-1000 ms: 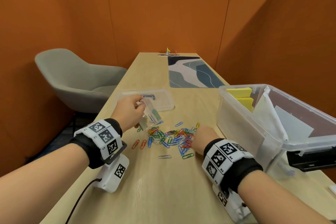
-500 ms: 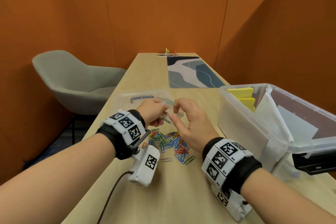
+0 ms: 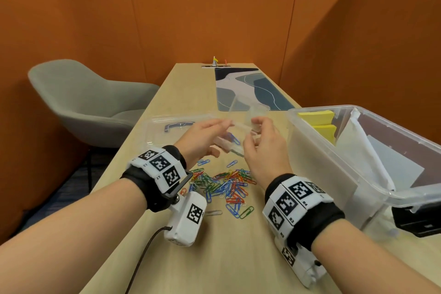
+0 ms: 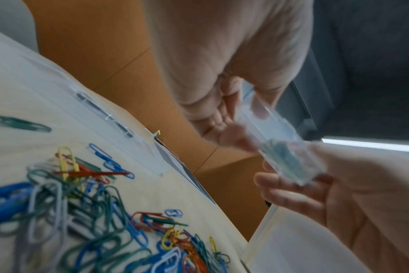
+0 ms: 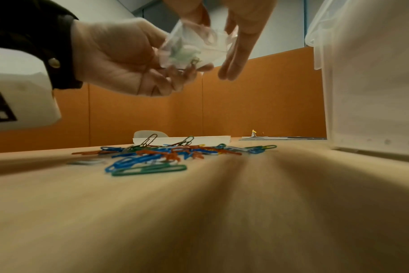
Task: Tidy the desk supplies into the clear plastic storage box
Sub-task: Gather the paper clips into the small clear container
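Paperclips (image 3: 224,188) near storage box's (image 3: 317,150) left wall

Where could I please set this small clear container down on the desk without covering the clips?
The desk is bare nearest you, between the clips and its edge, and far off, left of the mat beyond the lid. The middle is crowded: clips, lid, box at right.

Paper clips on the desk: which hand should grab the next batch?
Right. Left hand grips the clear case from below, carrying it; right hand only pinches its lid, above the pile.
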